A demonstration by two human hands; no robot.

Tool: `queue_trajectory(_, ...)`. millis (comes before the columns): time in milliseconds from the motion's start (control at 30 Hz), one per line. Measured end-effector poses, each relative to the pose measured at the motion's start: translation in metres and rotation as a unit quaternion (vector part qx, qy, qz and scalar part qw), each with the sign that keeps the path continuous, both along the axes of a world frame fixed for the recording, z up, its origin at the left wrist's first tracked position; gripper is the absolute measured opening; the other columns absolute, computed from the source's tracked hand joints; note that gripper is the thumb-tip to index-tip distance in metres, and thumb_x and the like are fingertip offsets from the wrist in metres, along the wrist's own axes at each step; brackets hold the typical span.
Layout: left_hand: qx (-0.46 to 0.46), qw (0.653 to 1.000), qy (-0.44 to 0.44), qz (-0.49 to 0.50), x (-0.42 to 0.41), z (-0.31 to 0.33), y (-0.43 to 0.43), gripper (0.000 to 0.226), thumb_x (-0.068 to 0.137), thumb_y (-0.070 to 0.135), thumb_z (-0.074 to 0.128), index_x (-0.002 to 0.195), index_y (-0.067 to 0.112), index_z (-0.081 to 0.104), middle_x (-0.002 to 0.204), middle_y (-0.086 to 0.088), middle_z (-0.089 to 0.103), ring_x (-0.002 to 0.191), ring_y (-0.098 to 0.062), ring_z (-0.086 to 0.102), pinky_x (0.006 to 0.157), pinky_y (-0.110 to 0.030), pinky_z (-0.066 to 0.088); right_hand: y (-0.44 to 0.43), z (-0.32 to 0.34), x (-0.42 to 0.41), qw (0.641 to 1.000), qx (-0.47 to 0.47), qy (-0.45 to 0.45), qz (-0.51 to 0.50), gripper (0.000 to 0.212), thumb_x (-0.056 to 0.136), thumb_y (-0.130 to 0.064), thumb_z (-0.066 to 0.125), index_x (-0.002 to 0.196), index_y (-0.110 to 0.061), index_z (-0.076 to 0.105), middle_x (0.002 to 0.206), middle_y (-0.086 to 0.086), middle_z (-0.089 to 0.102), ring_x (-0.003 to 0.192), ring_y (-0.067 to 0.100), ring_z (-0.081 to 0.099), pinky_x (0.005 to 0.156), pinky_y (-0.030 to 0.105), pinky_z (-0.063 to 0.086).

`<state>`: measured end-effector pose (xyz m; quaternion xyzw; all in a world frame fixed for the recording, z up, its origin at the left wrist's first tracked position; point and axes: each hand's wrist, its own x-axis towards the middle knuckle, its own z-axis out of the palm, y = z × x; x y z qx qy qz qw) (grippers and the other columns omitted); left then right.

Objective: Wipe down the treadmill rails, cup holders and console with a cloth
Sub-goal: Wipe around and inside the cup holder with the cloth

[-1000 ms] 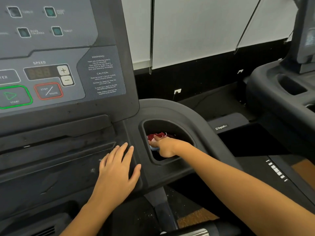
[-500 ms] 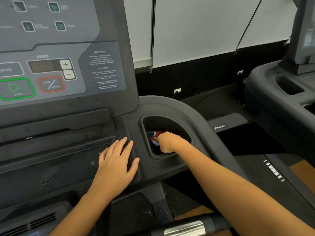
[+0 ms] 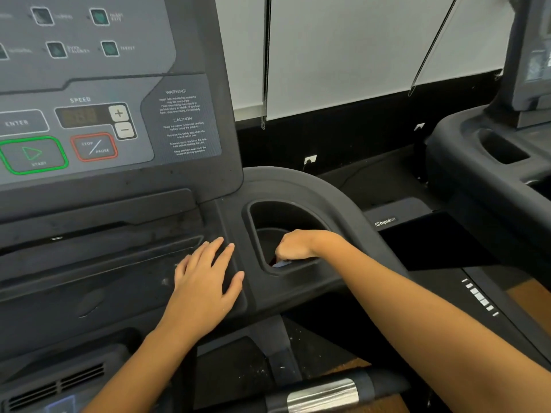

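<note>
Down toward the near end of the cup holder (image 3: 298,210) goes my right hand (image 3: 298,245), and the cloth (image 3: 281,263), plain red a second ago, is now only a sliver of pale and red under my knuckles. That grip is curled tight on the cloth, low against the holder's near wall. My left hand (image 3: 205,281) lies flat, fingers spread, on the dark ledge just left of the holder, below the console (image 3: 125,93) with its green start and red stop buttons.
</note>
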<state>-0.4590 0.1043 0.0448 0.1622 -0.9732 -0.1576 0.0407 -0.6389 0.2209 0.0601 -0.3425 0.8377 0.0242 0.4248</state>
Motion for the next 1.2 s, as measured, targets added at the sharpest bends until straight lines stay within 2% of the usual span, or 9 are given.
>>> queue_trajectory(200, 0.004, 1.0, 0.003, 0.0, 0.0, 0.0, 0.0, 0.085, 0.072, 0.062, 0.002, 0.144, 0.025, 0.029, 0.153, 0.002, 0.023, 0.142, -0.017, 0.014, 0.113, -0.038, 0.01, -0.012, -0.005, 0.011, 1.0, -0.001, -0.007, -0.004, 0.032, 0.091, -0.015, 0.034, 0.061, -0.015, 0.044, 0.064, 0.001, 0.044, 0.057, 0.016, 0.037, 0.058, 0.029, 0.032)
queue_trajectory(367, 0.0, 1.0, 0.007, -0.003, 0.0, -0.002, -0.001, 0.084, 0.073, 0.062, 0.004, 0.143, 0.024, 0.031, 0.152, 0.002, 0.025, 0.142, -0.017, 0.016, 0.113, -0.038, 0.01, -0.005, 0.0, 0.009, 0.998, -0.033, -0.031, -0.035, 0.029, 0.086, -0.015, 0.038, 0.057, -0.016, 0.033, 0.058, 0.002, 0.034, 0.053, 0.016, 0.026, 0.056, 0.032, 0.024)
queue_trajectory(533, 0.002, 1.0, 0.007, -0.007, 0.0, -0.002, -0.003, 0.082, 0.074, 0.061, 0.005, 0.143, 0.025, 0.032, 0.152, 0.003, 0.026, 0.141, -0.017, 0.018, 0.113, -0.038, 0.01, 0.002, 0.008, -0.002, 0.999, -0.006, -0.002, 0.039, 0.037, 0.091, -0.029, 0.044, 0.058, -0.014, 0.039, 0.069, 0.005, 0.047, 0.065, 0.023, 0.041, 0.069, 0.035, 0.037)
queue_trajectory(633, 0.004, 1.0, 0.013, -0.006, 0.001, -0.002, -0.003, 0.081, 0.075, 0.06, 0.006, 0.142, 0.024, 0.034, 0.151, 0.002, 0.028, 0.141, -0.018, 0.02, 0.112, -0.038, 0.01, 0.005, 0.015, -0.007, 0.999, 0.007, 0.015, 0.046, 0.041, 0.095, -0.025, 0.042, 0.058, -0.012, 0.03, 0.066, 0.008, 0.04, 0.058, 0.02, 0.03, 0.062, 0.03, 0.031)
queue_trajectory(867, 0.004, 1.0, 0.016, -0.01, 0.001, -0.004, -0.003, 0.078, 0.078, 0.059, 0.009, 0.141, 0.023, 0.036, 0.15, 0.0, 0.031, 0.14, -0.019, 0.022, 0.111, -0.039, 0.012, -0.021, 0.009, 0.005, 0.993, 0.112, 0.015, 0.022, 0.027, 0.096, -0.019, 0.046, 0.073, -0.007, 0.051, 0.071, 0.006, 0.046, 0.059, 0.019, 0.042, 0.055, 0.027, 0.037)
queue_trajectory(967, -0.003, 1.0, 0.019, -0.009, 0.0, -0.006, -0.003, 0.074, 0.08, 0.056, 0.014, 0.139, 0.021, 0.041, 0.147, -0.003, 0.037, 0.138, -0.023, 0.028, 0.109, -0.042, 0.017, -0.02, 0.004, -0.001, 0.998, 0.022, 0.011, -0.058, 0.016, 0.089, -0.009, 0.052, 0.088, 0.004, 0.061, 0.079, 0.014, 0.057, 0.066, 0.025, 0.051, 0.062, 0.03, 0.041)
queue_trajectory(1033, -0.006, 1.0, 0.017, -0.011, 0.0, -0.006, -0.002, 0.073, 0.081, 0.056, 0.014, 0.138, 0.021, 0.042, 0.147, -0.004, 0.037, 0.138, -0.024, 0.029, 0.109, -0.043, 0.018, -0.017, 0.006, -0.004, 0.986, -0.076, 0.043, -0.144, 0.023, 0.09, -0.007, 0.053, 0.109, 0.004, 0.06, 0.101, 0.019, 0.063, 0.09, 0.031, 0.06, 0.076, 0.034, 0.044)
queue_trajectory(1100, -0.004, 1.0, 0.013, -0.012, 0.0, -0.005, -0.002, 0.075, 0.079, 0.057, 0.011, 0.14, 0.022, 0.04, 0.148, -0.003, 0.034, 0.139, -0.023, 0.026, 0.11, -0.042, 0.015, -0.013, 0.009, -0.002, 0.95, -0.204, 0.123, -0.204, 0.026, 0.094, -0.009, 0.047, 0.117, 0.003, 0.052, 0.11, 0.021, 0.059, 0.101, 0.033, 0.057, 0.074, 0.032, 0.042)
queue_trajectory(1200, 0.006, 1.0, 0.011, -0.01, 0.0, -0.004, -0.002, 0.08, 0.076, 0.059, 0.007, 0.142, 0.023, 0.036, 0.151, -0.001, 0.029, 0.141, -0.021, 0.02, 0.112, -0.04, 0.012, -0.007, 0.014, 0.004, 0.893, -0.335, 0.208, -0.217, 0.02, 0.096, -0.008, 0.042, 0.113, 0.0, 0.049, 0.106, 0.016, 0.056, 0.092, 0.027, 0.054, 0.07, 0.031, 0.04)
